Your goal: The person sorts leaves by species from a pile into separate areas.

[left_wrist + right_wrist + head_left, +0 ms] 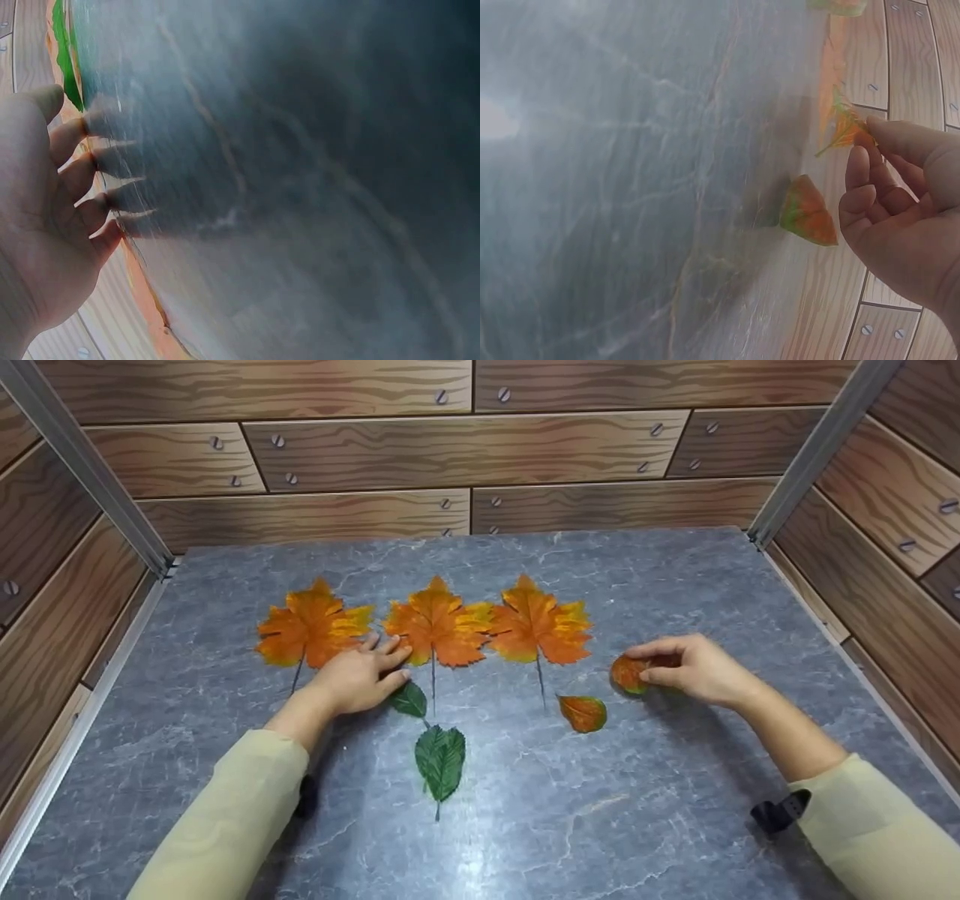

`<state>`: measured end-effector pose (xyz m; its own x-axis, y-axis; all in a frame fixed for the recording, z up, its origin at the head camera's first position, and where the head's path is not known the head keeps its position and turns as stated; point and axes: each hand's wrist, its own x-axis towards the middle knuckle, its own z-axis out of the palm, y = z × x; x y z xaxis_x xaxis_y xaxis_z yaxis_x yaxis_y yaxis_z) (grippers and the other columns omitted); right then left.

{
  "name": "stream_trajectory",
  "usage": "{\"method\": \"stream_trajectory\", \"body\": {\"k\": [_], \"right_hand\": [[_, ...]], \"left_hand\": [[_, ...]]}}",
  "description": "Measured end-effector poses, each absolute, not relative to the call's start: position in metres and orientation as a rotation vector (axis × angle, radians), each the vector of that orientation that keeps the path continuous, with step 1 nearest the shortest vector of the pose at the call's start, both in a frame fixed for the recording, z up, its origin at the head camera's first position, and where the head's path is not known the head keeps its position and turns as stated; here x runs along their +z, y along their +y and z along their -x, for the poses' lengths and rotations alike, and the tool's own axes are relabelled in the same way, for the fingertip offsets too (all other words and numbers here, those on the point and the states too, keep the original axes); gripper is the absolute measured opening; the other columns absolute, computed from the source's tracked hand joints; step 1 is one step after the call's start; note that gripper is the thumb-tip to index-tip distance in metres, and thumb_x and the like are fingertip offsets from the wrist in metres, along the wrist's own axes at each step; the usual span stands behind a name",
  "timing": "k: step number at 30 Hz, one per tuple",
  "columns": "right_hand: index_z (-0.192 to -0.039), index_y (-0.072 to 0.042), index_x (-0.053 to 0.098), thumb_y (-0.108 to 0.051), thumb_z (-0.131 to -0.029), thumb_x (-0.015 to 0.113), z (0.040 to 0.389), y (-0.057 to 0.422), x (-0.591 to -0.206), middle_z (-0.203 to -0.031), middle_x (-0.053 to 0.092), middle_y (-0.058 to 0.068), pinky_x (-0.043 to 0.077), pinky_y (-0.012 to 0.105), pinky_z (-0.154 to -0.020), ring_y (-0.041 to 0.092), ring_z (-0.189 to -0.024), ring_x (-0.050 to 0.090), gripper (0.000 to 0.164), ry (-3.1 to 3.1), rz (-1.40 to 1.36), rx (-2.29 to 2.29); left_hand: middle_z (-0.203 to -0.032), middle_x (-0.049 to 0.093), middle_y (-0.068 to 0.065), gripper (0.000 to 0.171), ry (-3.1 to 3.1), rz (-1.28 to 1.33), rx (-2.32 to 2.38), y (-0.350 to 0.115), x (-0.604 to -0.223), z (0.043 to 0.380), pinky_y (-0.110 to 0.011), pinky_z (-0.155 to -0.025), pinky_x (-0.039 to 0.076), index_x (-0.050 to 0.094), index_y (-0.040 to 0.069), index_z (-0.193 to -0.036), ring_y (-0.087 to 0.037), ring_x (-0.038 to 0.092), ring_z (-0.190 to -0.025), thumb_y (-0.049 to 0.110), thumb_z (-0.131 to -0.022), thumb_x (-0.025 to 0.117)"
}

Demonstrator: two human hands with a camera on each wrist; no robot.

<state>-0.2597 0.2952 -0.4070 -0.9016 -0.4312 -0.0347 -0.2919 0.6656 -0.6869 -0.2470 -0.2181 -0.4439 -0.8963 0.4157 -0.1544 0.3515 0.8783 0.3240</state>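
Observation:
My left hand (356, 679) lies with fingers spread, its fingertips overlapping the edge of the middle orange maple leaf (435, 622) and its thumb at a small green leaf (410, 701). To its left is another maple leaf (311, 626), partly covered by that hand; a third maple leaf (529, 622) adjoins the middle one. Between thumb and fingers, my right hand (705, 671) pinches a small orange-green leaf (846, 126), raised off the tabletop in the right wrist view. A similar small orange leaf (583, 712) lies to its left on the table.
Two overlapping dark green leaves (440, 763) with a stem lie nearer the front, below the small green leaf. The grey marbled tabletop (562, 825) is enclosed by wood-print panels (465, 450) at the back and sides, with metal posts (817, 450) in the corners.

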Motion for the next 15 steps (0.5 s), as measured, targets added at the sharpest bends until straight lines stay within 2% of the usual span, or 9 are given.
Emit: {"method": "stream_trajectory", "body": {"k": [8, 15], "right_hand": [[-0.131, -0.004, 0.076, -0.009, -0.096, 0.078, 0.260, 0.297, -0.408, -0.126, 0.074, 0.018, 0.053, 0.019, -0.085, 0.025, -0.107, 0.068, 0.036, 2.725, 0.627, -0.970], [-0.134, -0.002, 0.073, -0.009, -0.097, 0.077, 0.257, 0.299, -0.397, -0.123, 0.074, 0.017, 0.056, 0.033, -0.082, 0.029, -0.104, 0.070, 0.037, 2.824, 0.666, -0.825]], "left_hand": [[-0.172, 0.028, -0.011, 0.059, 2.839, -0.584, 0.421, -0.218, -0.444, 0.246, -0.063, -0.126, 0.020, 0.039, 0.018, -0.165, -0.045, 0.018, -0.158, 0.045, -0.113, 0.045], [-0.172, 0.026, -0.009, 0.060, 2.827, -0.566, 0.427, -0.217, -0.443, 0.247, -0.061, -0.127, 0.019, 0.037, 0.020, -0.166, -0.043, 0.016, -0.159, 0.048, -0.113, 0.044]]}}
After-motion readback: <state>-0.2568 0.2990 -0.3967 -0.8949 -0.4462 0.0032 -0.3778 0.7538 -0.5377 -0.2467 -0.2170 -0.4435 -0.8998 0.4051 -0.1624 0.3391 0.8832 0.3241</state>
